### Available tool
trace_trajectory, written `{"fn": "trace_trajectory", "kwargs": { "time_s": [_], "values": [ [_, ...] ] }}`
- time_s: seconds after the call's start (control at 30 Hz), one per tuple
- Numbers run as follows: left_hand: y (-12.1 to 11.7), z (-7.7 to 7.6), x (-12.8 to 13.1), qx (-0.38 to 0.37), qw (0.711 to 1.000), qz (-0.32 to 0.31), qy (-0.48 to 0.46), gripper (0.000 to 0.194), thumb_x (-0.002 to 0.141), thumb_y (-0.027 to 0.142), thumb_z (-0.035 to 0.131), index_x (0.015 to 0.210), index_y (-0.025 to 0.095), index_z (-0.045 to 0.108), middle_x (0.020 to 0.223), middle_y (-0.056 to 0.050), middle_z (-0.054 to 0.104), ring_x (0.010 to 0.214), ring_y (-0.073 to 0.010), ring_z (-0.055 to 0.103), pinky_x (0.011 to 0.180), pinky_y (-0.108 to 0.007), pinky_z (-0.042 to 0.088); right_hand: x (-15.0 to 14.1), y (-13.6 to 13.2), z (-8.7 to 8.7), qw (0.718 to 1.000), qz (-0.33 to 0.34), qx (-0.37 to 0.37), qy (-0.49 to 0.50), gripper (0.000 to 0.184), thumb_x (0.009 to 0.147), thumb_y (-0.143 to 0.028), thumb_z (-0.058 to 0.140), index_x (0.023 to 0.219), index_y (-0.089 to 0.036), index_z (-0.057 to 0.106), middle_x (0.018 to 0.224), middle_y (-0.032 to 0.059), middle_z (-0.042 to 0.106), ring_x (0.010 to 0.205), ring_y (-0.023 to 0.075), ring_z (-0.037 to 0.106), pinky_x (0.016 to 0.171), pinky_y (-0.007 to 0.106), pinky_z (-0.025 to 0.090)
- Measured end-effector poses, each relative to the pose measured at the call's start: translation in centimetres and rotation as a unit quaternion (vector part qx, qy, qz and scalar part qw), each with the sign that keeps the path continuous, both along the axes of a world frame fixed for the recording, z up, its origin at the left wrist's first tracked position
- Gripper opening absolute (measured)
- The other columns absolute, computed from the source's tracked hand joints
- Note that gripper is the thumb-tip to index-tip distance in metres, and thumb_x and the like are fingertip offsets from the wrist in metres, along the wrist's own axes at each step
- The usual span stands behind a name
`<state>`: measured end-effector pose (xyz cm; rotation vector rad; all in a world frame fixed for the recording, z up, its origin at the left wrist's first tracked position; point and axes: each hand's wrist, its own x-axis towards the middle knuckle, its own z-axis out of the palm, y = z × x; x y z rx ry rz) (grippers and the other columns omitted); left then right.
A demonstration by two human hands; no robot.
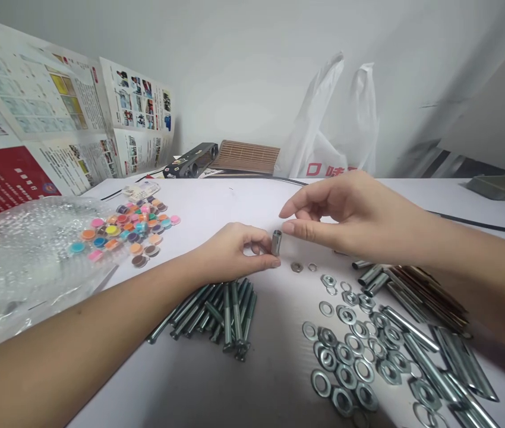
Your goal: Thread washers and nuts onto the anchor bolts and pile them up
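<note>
fingers (259, 236) of the left hand (226, 254) were closed in a pinch on a short metal sleeve (276, 244); whether their curl hid anything else could not be told. the sleeve's long axis stood close to upright, its top leaning slightly right and its open end facing up. whether its foot touched the white table (217, 208) was unclear.

the left hand was the nearer, being the one in contact, while the right hand (350, 208) hung just beyond the sleeve's top. from the right fingertips the sleeve lay below and slightly left, seemingly untouched by them. that thumb and forefinger were parted by a modest gap, with nothing seen between them.

the right hand reached in level from the right, thumb lowest; the left forearm slanted up from the lower left, above a pile of bolts (234, 318).
</note>
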<state>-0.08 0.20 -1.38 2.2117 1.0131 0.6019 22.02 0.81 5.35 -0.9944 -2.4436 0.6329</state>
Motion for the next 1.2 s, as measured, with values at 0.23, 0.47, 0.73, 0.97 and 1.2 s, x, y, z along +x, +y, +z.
{"fn": "trace_trajectory", "kwargs": {
  "time_s": [0.23,0.47,0.73,0.97,1.2],
  "values": [
    [0.0,0.2,0.0,0.006,1.000,-0.004,0.022,0.018,0.079,0.034,0.067,0.087,0.018,0.070,0.082,0.001,0.066,0.079,-0.0120,0.058,0.075,-0.022,0.043,0.9,0.4,-0.2,0.962,-0.014,-0.136,-0.235,0.019,0.080,-0.036,0.060,0.074,-0.021,0.070,0.061,0.0002,0.062,0.049,0.0111,0.048,0.043,0.025,0.033],
    [-0.3,0.5,-0.1,-0.007,1.000,0.001,0.011,0.024,0.076,0.036,0.070,0.090,0.016,0.070,0.087,-0.001,0.067,0.082,-0.0132,0.058,0.078,-0.024,0.045,1.5,0.8,-1.0,0.947,-0.033,-0.124,-0.294,0.020,0.076,-0.039,0.062,0.073,-0.022,0.070,0.063,0.0027,0.064,0.052,0.0157,0.056,0.046,0.028,0.034],
    [-0.2,0.5,0.2,-0.051,0.995,0.029,-0.081,0.031,0.081,0.037,0.067,0.100,0.013,0.072,0.089,-0.009,0.072,0.080,-0.0163,0.064,0.071,-0.027,0.049,1.5,-0.2,-0.2,0.949,0.007,-0.131,-0.286,0.025,0.078,-0.046,0.060,0.074,-0.023,0.070,0.062,0.0009,0.062,0.050,0.0130,0.051,0.044,0.026,0.032],
    [-0.2,0.5,0.0,-0.049,0.997,0.017,-0.060,0.028,0.082,0.038,0.065,0.091,0.012,0.073,0.087,-0.008,0.071,0.080,-0.0160,0.063,0.073,-0.026,0.049,1.5,-2.0,-0.2,0.939,0.094,-0.142,-0.299,0.009,0.076,-0.031,0.062,0.070,-0.024,0.064,0.061,-0.0039,0.060,0.049,0.0104,0.046,0.042,0.024,0.027],
    [-0.1,0.3,0.1,-0.056,0.996,0.020,-0.069,0.024,0.079,0.031,0.068,0.094,0.012,0.072,0.081,-0.004,0.070,0.073,-0.0133,0.061,0.069,-0.024,0.047,0.2,-0.9,-0.1,0.952,0.082,-0.258,-0.143,0.023,0.078,-0.043,0.064,0.075,-0.021,0.068,0.057,-0.0037,0.049,0.049,0.0083,0.037,0.046,0.024,0.030]
  ]
}}
